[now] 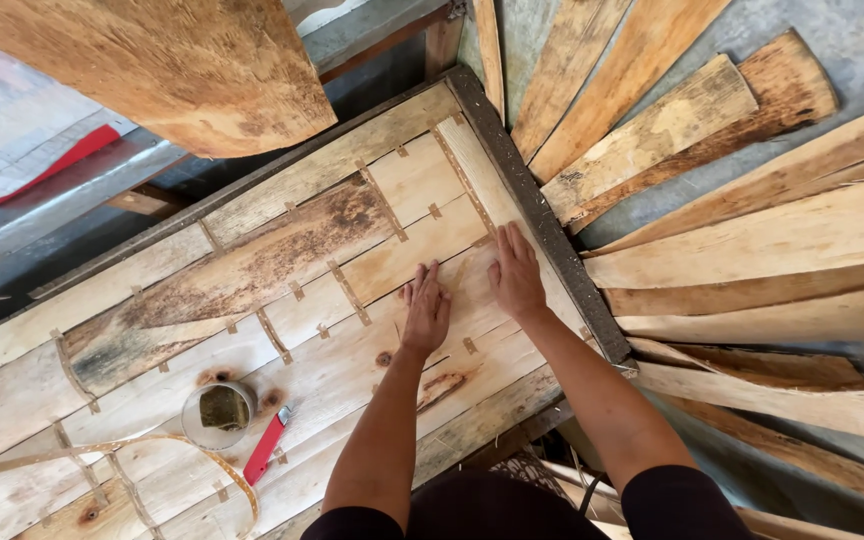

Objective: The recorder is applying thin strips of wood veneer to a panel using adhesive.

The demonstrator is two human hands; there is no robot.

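A panel of pale wooden boards [282, 290], joined edge to edge with small metal fasteners, lies flat in a dark frame [542, 215]. My left hand [426, 310] rests palm down on the boards, fingers spread. Beside it my right hand [515, 275] presses flat on the boards next to the frame's right edge. Neither hand holds anything. A narrow strip of board [462, 265] lies between the two hands.
A small round tin [219, 412] and a red-handled tool [267, 446] lie on the panel at lower left, with a curled tape measure [167, 448]. Several loose planks [752, 240] fan out at right. A big rough slab [172, 60] leans at the top left.
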